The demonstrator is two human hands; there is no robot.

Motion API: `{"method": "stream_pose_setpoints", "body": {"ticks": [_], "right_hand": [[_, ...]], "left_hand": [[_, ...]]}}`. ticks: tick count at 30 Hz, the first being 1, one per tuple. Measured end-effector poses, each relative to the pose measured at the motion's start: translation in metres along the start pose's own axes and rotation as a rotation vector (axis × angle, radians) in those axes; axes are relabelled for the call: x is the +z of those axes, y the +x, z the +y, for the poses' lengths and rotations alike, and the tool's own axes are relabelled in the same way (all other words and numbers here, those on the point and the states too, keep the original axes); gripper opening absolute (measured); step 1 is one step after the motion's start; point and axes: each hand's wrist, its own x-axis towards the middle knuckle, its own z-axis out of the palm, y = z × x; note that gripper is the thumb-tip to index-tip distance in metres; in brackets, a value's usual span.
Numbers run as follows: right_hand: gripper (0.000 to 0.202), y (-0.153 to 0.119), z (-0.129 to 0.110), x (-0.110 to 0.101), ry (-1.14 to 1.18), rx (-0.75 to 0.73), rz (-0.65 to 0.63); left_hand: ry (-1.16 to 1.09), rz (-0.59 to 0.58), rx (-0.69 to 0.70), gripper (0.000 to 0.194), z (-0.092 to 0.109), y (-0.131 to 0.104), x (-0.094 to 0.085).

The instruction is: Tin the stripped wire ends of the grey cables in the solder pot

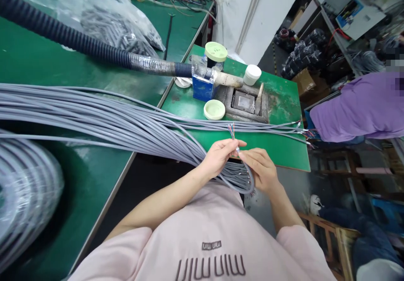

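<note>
Between my two hands is the end of a grey cable (pixel 248 172), bent upward in a loop. Thin coloured wires (pixel 232 132) fan out of its stripped end, above a short white section. My left hand (pixel 221 155) pinches the cable near where the wires come out. Just below, my right hand (pixel 261 166) has its fingers closed on the grey jacket. A thick bundle of grey cables (pixel 142 125) runs from the left toward my lap. Several other cables (pixel 265 127) lie across the green bench, their wire ends at the right edge.
A square solder pot (pixel 246 103) sits on the green bench (pixel 284 152), beside a pale green dish (pixel 214 110) and a white tub (pixel 252 75). A black corrugated hose (pixel 94 47) reaches over it. Left lies a wrapped cable coil (pixel 31 205). A person in purple (pixel 362 108) is at right.
</note>
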Motion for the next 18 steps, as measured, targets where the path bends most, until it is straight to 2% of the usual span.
{"method": "stream_pose_setpoints", "body": {"ticks": [2, 4, 6, 9, 15, 18], "right_hand": [[0.042, -0.005, 0.0, -0.005, 0.052, 0.134, 0.005], [0.025, -0.008, -0.001, -0.007, 0.099, 0.325, 0.018], [0.012, -0.01, -0.003, -0.004, 0.135, 0.467, -0.02], [0.023, -0.013, -0.004, 0.006, 0.226, 0.562, -0.078], [0.036, -0.028, 0.003, 0.025, 0.501, 0.656, -0.023], [0.037, -0.034, 0.006, 0.03, 0.586, 0.688, 0.006]], "left_hand": [[0.048, 0.015, -0.001, 0.035, 0.0, -0.003, 0.0], [0.178, 0.01, 0.048, 0.031, 0.001, -0.006, 0.003], [0.304, -0.018, 0.115, 0.033, 0.003, -0.01, 0.007], [0.359, -0.058, 0.153, 0.04, 0.006, -0.013, 0.012], [0.461, -0.077, 0.223, 0.046, 0.003, -0.014, 0.012], [0.485, -0.083, 0.246, 0.047, 0.0, -0.014, 0.011]]}}
